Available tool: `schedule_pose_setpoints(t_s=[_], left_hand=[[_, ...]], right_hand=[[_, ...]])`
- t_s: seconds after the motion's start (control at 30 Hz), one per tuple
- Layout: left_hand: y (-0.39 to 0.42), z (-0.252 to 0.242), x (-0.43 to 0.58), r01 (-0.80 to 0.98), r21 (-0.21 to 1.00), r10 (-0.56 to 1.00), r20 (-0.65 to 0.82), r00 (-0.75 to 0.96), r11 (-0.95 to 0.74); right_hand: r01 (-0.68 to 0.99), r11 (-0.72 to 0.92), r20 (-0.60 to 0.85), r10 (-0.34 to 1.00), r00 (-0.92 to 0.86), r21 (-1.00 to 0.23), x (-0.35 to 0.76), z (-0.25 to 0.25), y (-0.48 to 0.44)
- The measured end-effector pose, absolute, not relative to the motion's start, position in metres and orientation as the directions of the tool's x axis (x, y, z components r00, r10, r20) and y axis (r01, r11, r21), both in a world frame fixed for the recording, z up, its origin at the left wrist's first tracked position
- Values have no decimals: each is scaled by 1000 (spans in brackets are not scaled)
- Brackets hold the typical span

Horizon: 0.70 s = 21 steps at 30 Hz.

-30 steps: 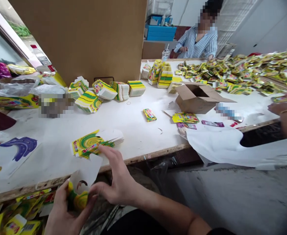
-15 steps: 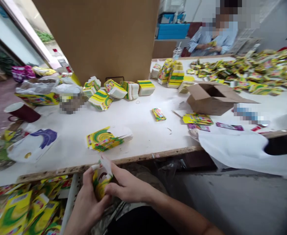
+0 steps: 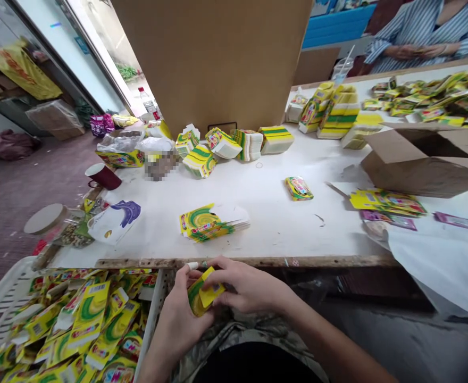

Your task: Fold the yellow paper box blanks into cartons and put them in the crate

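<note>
Both my hands hold one small yellow-green carton (image 3: 202, 296) just below the table's front edge. My left hand (image 3: 182, 314) wraps it from the left, thumb on its top. My right hand (image 3: 247, 285) closes on its upper right side with the fingers curled. A fanned stack of flat yellow-green carton blanks (image 3: 212, 222) lies on the white table (image 3: 266, 207) right above my hands. One folded carton (image 3: 298, 188) lies alone further right.
A white crate (image 3: 2, 303) of folded cartons (image 3: 86, 330) stands at lower left. Stacks of blanks (image 3: 234, 143) line a brown board (image 3: 218, 58). An open cardboard box (image 3: 421, 159), a red mug (image 3: 102, 175) and a jar (image 3: 54, 223) stand on the table. A person in stripes (image 3: 425, 37) sits opposite.
The white flap that stood open is now folded down and the carton is closed between both hands. The view has swung left, bringing the crate of cartons into sight.
</note>
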<state>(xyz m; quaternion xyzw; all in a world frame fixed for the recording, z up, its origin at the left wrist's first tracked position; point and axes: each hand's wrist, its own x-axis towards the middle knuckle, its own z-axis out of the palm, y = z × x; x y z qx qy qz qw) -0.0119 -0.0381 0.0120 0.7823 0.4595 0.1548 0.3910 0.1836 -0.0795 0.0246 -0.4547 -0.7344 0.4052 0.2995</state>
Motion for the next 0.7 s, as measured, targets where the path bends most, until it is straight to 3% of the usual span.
schedule_pose_setpoints(t_s=[0.13,0.3,0.37,0.47,0.57,0.67,0.7], left_hand=[[-36,12,-9,661,681,858,-93,505,-315],[-33,12,-14,572,749,797,-99,595,-334],[-31,7,-14,581,723,797,-70,600,-373],[-30,-2,-12,594,670,804,7,595,-445],[-28,-5,-18,550,661,773,73,631,-511],[-21,3,-44,562,629,809,195,555,-537],[-17,9,-56,582,626,838,239,490,-519]], right_hand=[[386,221,99,945,-310,-896,184,21,-79],[290,338,155,847,-509,-895,204,21,-75],[320,343,159,861,-483,-883,205,18,-75],[381,280,161,935,-315,-881,193,11,-78],[370,283,196,947,-256,-885,193,12,-81],[603,172,160,984,-74,-779,229,20,-80],[740,-28,137,977,162,-672,249,23,-80]])
